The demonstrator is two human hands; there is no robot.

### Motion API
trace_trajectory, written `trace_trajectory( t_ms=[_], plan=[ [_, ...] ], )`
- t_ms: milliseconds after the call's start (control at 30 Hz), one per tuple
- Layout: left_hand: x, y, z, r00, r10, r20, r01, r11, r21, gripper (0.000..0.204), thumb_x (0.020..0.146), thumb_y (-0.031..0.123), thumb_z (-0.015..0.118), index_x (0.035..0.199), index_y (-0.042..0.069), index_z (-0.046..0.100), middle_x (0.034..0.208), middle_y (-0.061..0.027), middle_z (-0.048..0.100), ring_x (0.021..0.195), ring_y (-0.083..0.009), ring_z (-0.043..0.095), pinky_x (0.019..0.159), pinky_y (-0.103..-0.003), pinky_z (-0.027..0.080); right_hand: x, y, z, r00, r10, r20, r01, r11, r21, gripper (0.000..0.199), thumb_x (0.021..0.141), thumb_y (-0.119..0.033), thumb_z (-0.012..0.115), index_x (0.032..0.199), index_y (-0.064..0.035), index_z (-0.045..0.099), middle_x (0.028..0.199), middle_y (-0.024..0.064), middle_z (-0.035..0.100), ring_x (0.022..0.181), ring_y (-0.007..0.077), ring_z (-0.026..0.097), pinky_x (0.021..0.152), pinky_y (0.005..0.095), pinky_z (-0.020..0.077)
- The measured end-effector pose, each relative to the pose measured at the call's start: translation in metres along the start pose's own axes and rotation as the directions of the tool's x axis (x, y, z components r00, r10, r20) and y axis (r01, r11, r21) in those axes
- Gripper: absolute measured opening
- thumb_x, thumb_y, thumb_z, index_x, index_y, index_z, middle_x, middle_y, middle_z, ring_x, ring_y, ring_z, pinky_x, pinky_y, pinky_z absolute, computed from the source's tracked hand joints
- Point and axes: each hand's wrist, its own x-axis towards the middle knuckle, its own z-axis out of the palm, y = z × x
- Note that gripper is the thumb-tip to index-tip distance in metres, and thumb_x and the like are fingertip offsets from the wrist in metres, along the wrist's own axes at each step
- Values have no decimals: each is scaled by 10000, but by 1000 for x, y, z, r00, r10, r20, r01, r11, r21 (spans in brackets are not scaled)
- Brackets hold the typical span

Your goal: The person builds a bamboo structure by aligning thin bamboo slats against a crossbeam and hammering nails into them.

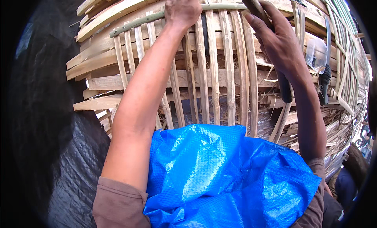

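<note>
A row of narrow pale wooden slats [214,67] lies side by side, their far ends crossed by a thin greenish rod [143,20]. My left hand [183,10] is closed at the rod, the fingertips partly cut off by the top edge; what they pinch, if anything, is hidden. To its right, my right hand [275,39] grips the brown handle of a hammer [253,6]. Only a bit of dark head shows at the top edge. Below my right palm, a black rounded handle end [285,92] shows; I cannot tell whether it belongs to the hammer.
Rough boards [98,57] are stacked under the slats. A clear plastic container [315,53] and a long blade with a black handle [324,86] sit on the right, near more strips [345,67]. Blue tarp [220,173] covers my lap; black sheeting [74,165] spreads on the left.
</note>
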Motion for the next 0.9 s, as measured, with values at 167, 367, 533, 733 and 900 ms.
trace_trajectory(
  t_ms=[167,367,533,733,900],
  plan=[
    [-2,2,-2,999,-4,-43,0,995,-98,206,909,166,585,1070,123,706,1108,-87,679,1039,-308,631,892,-470,494,22,13,27,985,-153,-79,145,985,-91,439,997,-389,604,1238,-22,590,898,218,679,840,335,681,785,456,512],
    [-3,1,-4,1000,1,-29,-7,978,-209,244,902,105,557,916,171,791,997,4,737,1029,-236,648,910,-419,493,14,35,27,998,7,-57,-9,999,-36,447,1003,-406,588,1238,-25,591,951,222,678,910,304,680,834,450,508],
    [-3,0,-3,1000,-21,8,22,973,-229,258,895,101,559,932,183,801,1032,12,741,1056,-221,649,940,-412,487,12,36,23,998,18,-66,-18,1000,-7,447,1008,-407,585,1265,-41,589,931,202,678,869,276,676,799,451,511],
    [-2,-2,-3,999,-26,26,31,976,-217,262,915,116,553,960,184,803,1050,12,742,1083,-216,645,963,-407,483,5,29,24,999,17,-32,-18,1000,-23,444,1010,-410,581,1262,-45,588,904,183,676,821,265,666,754,435,509],
    [-3,-2,-3,1000,-27,-8,24,972,-236,262,918,111,551,973,182,798,1031,0,743,1037,-230,670,909,-401,531,-6,32,35,999,13,-39,-13,1000,-12,456,991,-393,628,1249,-22,566,853,178,661,807,267,678,732,449,525]
  ],
)
